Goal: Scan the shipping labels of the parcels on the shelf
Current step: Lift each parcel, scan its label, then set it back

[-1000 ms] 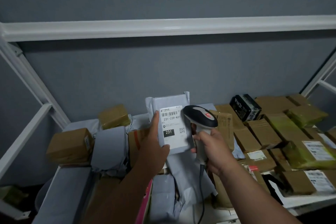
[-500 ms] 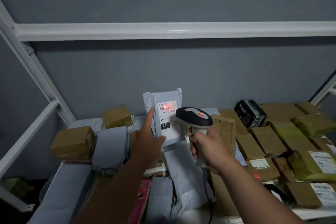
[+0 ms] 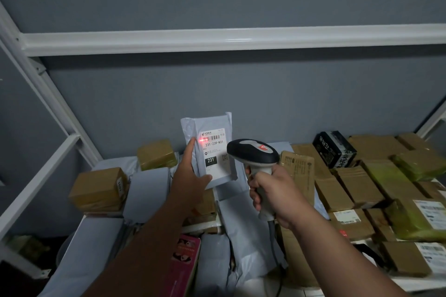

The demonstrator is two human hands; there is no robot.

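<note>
Parcel (image 3: 209, 149), a grey mailer, stands upright near the shelf's (image 3: 410, 281) back edge, where my left hand (image 3: 190, 176) props it with straight fingers and thumb. Since a second ago I've tipped it up and the red beam has come onto its barcode, so this label (image 3: 214, 152) is probably reading. Right hand (image 3: 272, 196) grips the scanner (image 3: 253, 154).
</note>
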